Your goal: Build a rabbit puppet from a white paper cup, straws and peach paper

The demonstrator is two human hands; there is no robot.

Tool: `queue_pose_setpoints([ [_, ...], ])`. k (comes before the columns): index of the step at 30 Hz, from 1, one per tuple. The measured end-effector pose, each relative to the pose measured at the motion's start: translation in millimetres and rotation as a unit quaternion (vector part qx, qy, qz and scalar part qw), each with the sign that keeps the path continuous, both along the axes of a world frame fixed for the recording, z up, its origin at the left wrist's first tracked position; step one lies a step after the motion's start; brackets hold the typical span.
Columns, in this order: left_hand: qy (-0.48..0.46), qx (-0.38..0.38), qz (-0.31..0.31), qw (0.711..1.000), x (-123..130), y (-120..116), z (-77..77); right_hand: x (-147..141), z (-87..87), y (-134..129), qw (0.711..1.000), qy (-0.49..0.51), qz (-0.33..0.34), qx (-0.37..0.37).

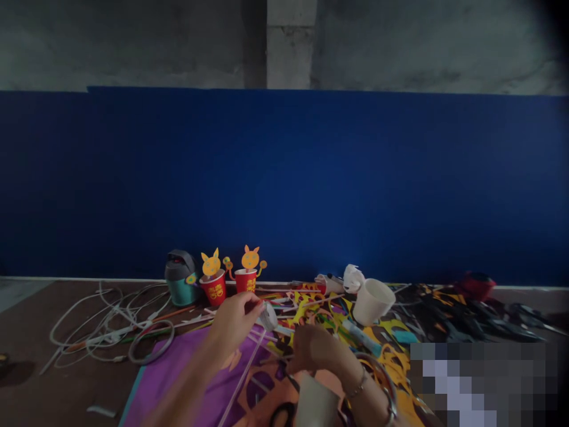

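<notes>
My left hand point(237, 320) pinches a small white roll point(267, 316) that looks like tape, above the purple sheet point(178, 367). A thin pale strip point(243, 378) slants from near the roll down to the bottom edge; whether it is joined to the roll is unclear. My right hand point(313, 351), with a bracelet on the wrist, is curled low over the paper scraps, dark and somewhat blurred. Its fingertips are hidden, and what they hold, if anything, does not show. Below it stands a pale cup-like object point(316, 403), next to orange paper point(262, 379) with cut-out holes.
Two red cups point(214, 289) with orange animal-faced figures stand at the back, beside a teal and grey container point(180, 279). White cables point(102, 326) lie coiled at left. A white cup point(374, 301) stands right of centre. Dark tools point(471, 317) lie at far right before the blue partition point(284, 178).
</notes>
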State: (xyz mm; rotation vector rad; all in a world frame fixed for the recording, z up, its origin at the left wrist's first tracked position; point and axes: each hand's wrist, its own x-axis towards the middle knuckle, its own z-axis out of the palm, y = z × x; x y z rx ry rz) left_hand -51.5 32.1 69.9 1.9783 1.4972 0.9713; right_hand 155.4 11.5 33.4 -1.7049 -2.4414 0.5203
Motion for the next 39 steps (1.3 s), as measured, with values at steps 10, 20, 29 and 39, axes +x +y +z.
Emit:
queue_pose_setpoints([
  [10, -0.048, 0.009, -0.01, 0.999, 0, 0, 2.2, -17, -4.1, 3, 1.0, -0.008, 0.001, -0.022],
  [20, -0.059, 0.038, -0.01, 0.997, -10, 0, 20.0, 9, 37.2, 8, 0.959, 0.213, -0.112, 0.152],
  [29, -0.199, -0.041, -0.058, 0.977, -14, -2, 29.7, 6, 41.1, 6, 0.915, 0.319, -0.069, 0.238],
  [39, -0.288, -0.189, -0.168, 0.924, -8, -13, 27.5, -5, 39.6, 11, 0.736, 0.659, -0.143, 0.068],
])
